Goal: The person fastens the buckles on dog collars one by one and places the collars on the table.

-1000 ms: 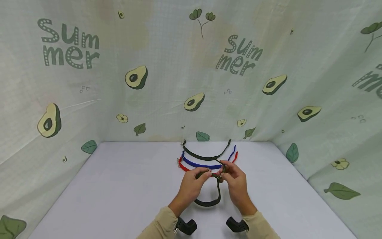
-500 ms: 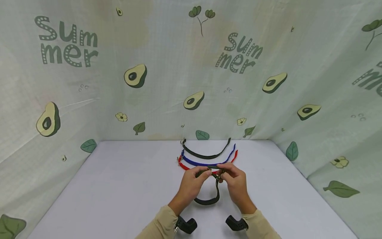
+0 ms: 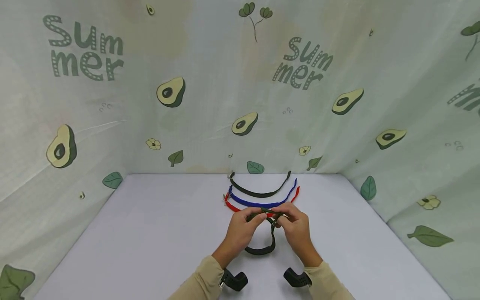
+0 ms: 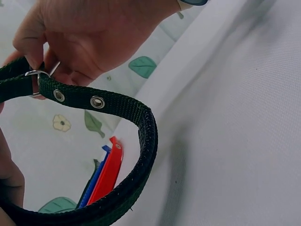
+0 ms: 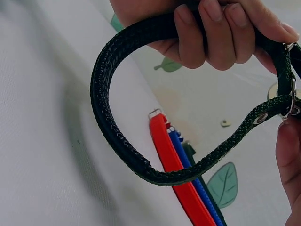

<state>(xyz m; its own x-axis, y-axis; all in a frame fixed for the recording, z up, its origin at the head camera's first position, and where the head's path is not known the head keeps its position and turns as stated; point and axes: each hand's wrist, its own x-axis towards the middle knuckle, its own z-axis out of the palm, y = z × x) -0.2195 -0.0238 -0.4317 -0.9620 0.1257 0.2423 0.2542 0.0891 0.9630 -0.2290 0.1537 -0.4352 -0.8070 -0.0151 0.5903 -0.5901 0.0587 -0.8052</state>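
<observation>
A dark green collar [image 3: 260, 251] with metal eyelets is held up between both hands, its loop hanging toward me over the white table. My left hand [image 3: 240, 227] grips it; in the right wrist view, curled left fingers [image 5: 216, 35] wrap the padded band. My right hand [image 3: 296, 227] pinches the strap beside the metal ring [image 4: 37, 74], through which the strap passes. In the head view a short dark strap length spans the two hands' fingertips. Exactly how the strap runs through the metal fittings is partly hidden by fingers.
Beyond the hands lie three collars in curved rows: a red collar [image 3: 233, 207], a blue collar [image 3: 258, 204] and a dark green collar [image 3: 258, 194] farthest back. The white table [image 3: 150, 241] meets a printed cloth backdrop [image 3: 210, 91] behind and at the sides.
The strap end that stuck up beyond my right hand a second ago now lies level between the fingertips. My right fingers have shifted slightly; the left hand has stayed nearly still.
</observation>
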